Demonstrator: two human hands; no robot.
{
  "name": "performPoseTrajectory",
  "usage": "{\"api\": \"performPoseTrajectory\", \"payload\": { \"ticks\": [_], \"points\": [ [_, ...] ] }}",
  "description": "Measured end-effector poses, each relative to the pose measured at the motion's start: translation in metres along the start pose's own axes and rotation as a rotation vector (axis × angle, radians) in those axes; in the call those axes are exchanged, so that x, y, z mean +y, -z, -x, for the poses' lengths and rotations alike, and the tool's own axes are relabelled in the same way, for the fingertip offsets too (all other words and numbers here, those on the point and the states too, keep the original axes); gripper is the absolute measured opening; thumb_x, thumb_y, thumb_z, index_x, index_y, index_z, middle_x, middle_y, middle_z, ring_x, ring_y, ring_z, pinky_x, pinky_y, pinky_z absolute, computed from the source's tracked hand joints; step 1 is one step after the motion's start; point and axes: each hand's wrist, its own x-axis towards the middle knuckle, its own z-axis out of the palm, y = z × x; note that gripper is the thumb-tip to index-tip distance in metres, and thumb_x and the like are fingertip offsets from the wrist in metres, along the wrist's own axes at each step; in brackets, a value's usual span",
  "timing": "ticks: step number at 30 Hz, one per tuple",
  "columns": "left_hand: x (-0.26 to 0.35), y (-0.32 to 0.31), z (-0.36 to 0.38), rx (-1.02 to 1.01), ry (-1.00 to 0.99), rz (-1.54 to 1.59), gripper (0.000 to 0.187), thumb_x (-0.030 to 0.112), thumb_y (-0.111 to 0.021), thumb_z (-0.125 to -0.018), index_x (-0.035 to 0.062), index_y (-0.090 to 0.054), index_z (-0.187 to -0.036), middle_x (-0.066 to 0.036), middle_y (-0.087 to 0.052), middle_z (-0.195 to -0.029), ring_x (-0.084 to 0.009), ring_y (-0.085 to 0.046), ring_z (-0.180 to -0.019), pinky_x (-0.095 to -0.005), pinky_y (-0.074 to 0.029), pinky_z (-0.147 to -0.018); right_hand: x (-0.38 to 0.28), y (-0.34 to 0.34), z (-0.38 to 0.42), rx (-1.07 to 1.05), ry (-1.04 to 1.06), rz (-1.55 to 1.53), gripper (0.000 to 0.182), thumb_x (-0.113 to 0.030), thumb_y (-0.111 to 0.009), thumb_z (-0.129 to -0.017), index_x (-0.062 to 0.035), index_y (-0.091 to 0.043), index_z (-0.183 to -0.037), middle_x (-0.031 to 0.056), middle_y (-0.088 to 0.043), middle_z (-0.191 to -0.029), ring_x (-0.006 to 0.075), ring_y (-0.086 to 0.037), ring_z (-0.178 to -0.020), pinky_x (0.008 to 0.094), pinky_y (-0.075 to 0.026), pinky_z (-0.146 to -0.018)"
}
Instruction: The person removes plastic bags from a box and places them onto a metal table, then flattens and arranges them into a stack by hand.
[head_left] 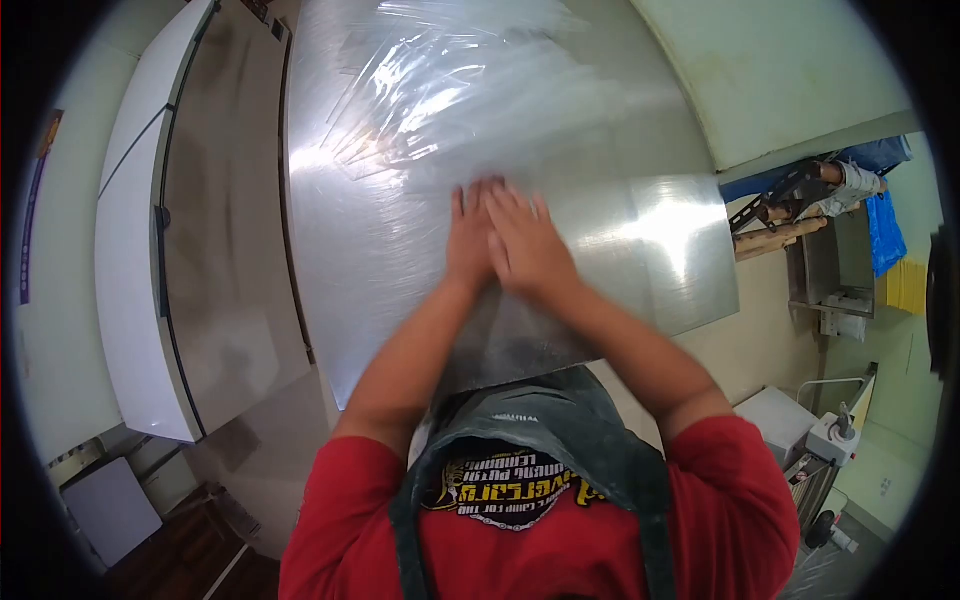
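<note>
Both hands meet over the brushed steel table [375, 265], close to its near edge. My left hand [466, 243] lies on the tabletop with its fingers pointing away from me, partly covered by the other hand. My right hand [530, 245] overlaps it from the right, fingers stretched out. Nothing shows in either hand; whether something small lies beneath the palms is hidden. Just beyond the fingertips, clear plastic sheets or bags [430, 95] are spread in a shiny, crinkled layer on the table.
A long white cabinet with a brownish front [225, 220] runs along the left side. To the right, a rack holds wooden rollers [785, 238], near a blue plastic bag [884, 235]. A pale wall [780, 75] borders the table's far right. Equipment [832, 437] stands at lower right.
</note>
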Motion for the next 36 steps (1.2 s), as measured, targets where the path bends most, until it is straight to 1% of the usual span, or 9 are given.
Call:
{"api": "performPoseTrajectory", "payload": {
  "ticks": [4,7,8,10,17,22,28,32,36],
  "points": [
    [-0.036,0.036,-0.079,-0.461,0.218,0.353,0.042,0.029,-0.036,-0.102,0.0043,-0.063,-0.123,-0.019,-0.062,-0.13,-0.0358,-0.058,-0.12,-0.0488,-0.041,-0.106,-0.045,-0.021,0.1,-0.2,-0.058,0.006,0.072,-0.036,-0.055,-0.093,0.0057,-0.035,-0.148,0.0233,-0.034,-0.155,0.0383,-0.03,-0.146,0.0546,-0.02,-0.119],
    [-0.039,0.02,-0.079,-0.213,0.142,0.24,0.036,0.024,-0.04,-0.1,0.0011,-0.064,-0.114,-0.022,-0.065,-0.119,-0.0373,-0.063,-0.109,-0.047,-0.046,-0.099,-0.032,-0.027,0.079,-0.272,-0.044,0.122,0.08,-0.045,-0.055,-0.091,0.0019,-0.031,-0.152,0.0218,-0.028,-0.159,0.0365,-0.024,-0.148,0.0536,-0.02,-0.119],
    [-0.025,0.059,-0.076,-0.405,0.261,0.375,0.032,0.018,-0.046,-0.098,-0.0014,-0.063,-0.117,-0.024,-0.062,-0.125,-0.0386,-0.059,-0.116,-0.0465,-0.044,-0.103,-0.024,-0.029,0.055,-0.301,-0.064,0.189,0.08,-0.047,-0.053,-0.091,0.0016,-0.032,-0.152,0.0201,-0.031,-0.158,0.035,-0.027,-0.148,0.053,-0.021,-0.119],
    [0.0,0.062,-0.021,0.289,0.122,0.487,0.035,0.014,-0.049,-0.096,-0.0042,-0.06,-0.124,-0.026,-0.06,-0.129,-0.042,-0.054,-0.123,-0.0469,-0.041,-0.107,0.008,-0.045,0.003,-0.161,-0.061,0.326,0.075,-0.048,-0.046,-0.095,0.0021,-0.035,-0.15,0.0199,-0.034,-0.157,0.0339,-0.027,-0.147,0.0519,-0.022,-0.119],
    [0.089,0.041,0.098,-0.073,0.105,0.333,0.068,0.032,-0.056,-0.093,-0.01,-0.038,-0.143,-0.026,-0.039,-0.149,-0.0411,-0.037,-0.139,-0.0546,-0.023,-0.118,0.058,-0.009,-0.12,-0.57,-0.336,-0.122,0.063,-0.043,-0.039,-0.099,0.0027,-0.046,-0.142,0.022,-0.041,-0.152,0.0379,-0.042,-0.138,0.0508,-0.029,-0.115],
    [0.001,-0.008,0.003,0.12,0.05,0.061,0.056,0.035,-0.047,-0.095,-0.0038,-0.051,-0.136,-0.026,-0.046,-0.145,-0.0408,-0.036,-0.141,-0.0562,-0.022,-0.118,0.015,-0.007,-0.015,-0.021,0.011,0.061,0.056,-0.029,-0.049,-0.094,0.0051,-0.048,-0.139,0.0233,-0.045,-0.147,0.0376,-0.043,-0.136,0.0569,-0.025,-0.115],
    [-0.045,0.04,-0.082,-0.644,0.184,0.307,0.045,0.03,-0.039,-0.101,0.0004,-0.058,-0.13,-0.024,-0.055,-0.135,-0.0373,-0.049,-0.132,-0.0522,-0.035,-0.11,-0.042,-0.022,0.104,-0.229,-0.02,0.095,0.071,-0.035,-0.053,-0.091,0.0001,-0.034,-0.151,0.02,-0.033,-0.157,0.0349,-0.031,-0.145,0.056,-0.021,-0.118],
    [-0.004,0.054,-0.027,0.142,0.13,0.39,0.042,0.018,-0.047,-0.098,-0.006,-0.054,-0.132,-0.026,-0.055,-0.136,-0.0421,-0.052,-0.127,-0.0532,-0.037,-0.11,-0.003,-0.035,0.015,-0.179,-0.114,0.23,0.075,-0.042,-0.049,-0.093,-0.0017,-0.028,-0.154,0.0188,-0.028,-0.16,0.0338,-0.024,-0.149,0.0547,-0.018,-0.119],
    [0.08,0.059,0.083,0.161,0.233,0.719,0.062,0.022,-0.052,-0.096,-0.0085,-0.035,-0.147,-0.028,-0.038,-0.151,-0.0442,-0.037,-0.139,-0.0523,-0.027,-0.116,0.044,-0.041,-0.08,-0.381,-0.288,0.101,0.066,-0.049,-0.039,-0.098,-0.002,-0.048,-0.144,0.0204,-0.048,-0.147,0.0384,-0.041,-0.139,0.0491,-0.028,-0.116]
  ]
}}
